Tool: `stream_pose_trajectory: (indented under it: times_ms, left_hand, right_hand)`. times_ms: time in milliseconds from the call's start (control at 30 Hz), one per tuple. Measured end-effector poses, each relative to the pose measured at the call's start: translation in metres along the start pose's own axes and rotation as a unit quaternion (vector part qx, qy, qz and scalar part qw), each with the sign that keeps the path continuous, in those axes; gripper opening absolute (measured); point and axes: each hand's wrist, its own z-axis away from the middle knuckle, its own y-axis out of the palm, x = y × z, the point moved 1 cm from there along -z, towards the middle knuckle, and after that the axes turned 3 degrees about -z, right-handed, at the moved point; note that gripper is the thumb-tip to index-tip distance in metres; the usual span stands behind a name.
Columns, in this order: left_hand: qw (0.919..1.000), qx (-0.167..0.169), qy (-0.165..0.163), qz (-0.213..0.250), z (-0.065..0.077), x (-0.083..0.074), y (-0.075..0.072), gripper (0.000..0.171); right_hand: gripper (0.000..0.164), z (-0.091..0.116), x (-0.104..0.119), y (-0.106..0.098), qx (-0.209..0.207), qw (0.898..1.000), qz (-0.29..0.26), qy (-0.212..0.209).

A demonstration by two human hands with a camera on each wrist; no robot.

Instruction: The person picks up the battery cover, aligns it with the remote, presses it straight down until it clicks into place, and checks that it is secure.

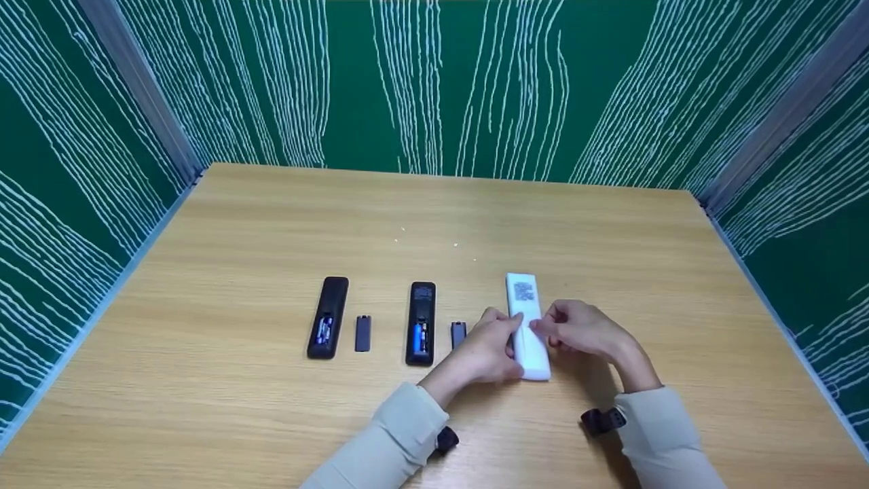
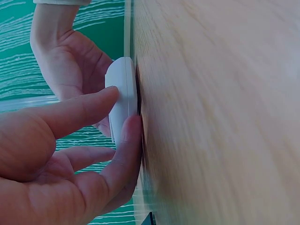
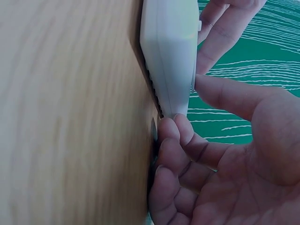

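A white remote control (image 1: 531,353) lies back side up on the table, a printed label near its far end. My left hand (image 1: 483,350) holds it from the left, thumb on the back and fingers along the side. From the right, my right hand (image 1: 585,329) pinches its edge, the thumb on the back and curled fingers against the side. Both hands show close around the white remote's body (image 3: 171,61) in the right wrist view. Left of the hands lies a black remote (image 1: 422,299) with its battery bay uncovered, batteries inside. Its small dark cover (image 1: 459,333) is partly hidden by my left hand.
Farther left, another black remote (image 1: 331,299) lies with batteries showing, beside a second dark battery cover (image 1: 363,333). Tiny white bits (image 1: 455,245) are scattered toward the back of the wooden table (image 1: 271,224). Green panels with white lines (image 1: 448,81) enclose the back and sides.
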Motion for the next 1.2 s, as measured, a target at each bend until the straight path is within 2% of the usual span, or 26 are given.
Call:
stream_pose_trajectory:
  times_ms: [167,533,833,1200]
  left_hand:
    - [1.0,-0.001,0.0,0.004,-0.0001,0.0006,0.0006,0.1]
    - [0.9998,-0.004,0.021,-0.004,0.0001,0.0029,-0.0009,0.097]
    - [0.9999,0.0,0.005,0.01,-0.0006,0.0008,-0.0002,0.098]
    - [1.0,-0.002,0.007,0.0,0.0011,-0.0002,-0.0009,0.099]
  right_hand:
    - [0.03,0.0003,-0.0002,0.0006,0.0,1.0,0.001,0.0]
    - [0.031,0.0001,0.0,-0.0001,-0.006,1.0,0.016,-0.011]
    - [0.029,-0.001,-0.0009,0.0008,-0.005,1.0,0.017,-0.01]
    - [0.029,-0.0005,-0.001,0.001,-0.007,1.0,0.016,-0.003]
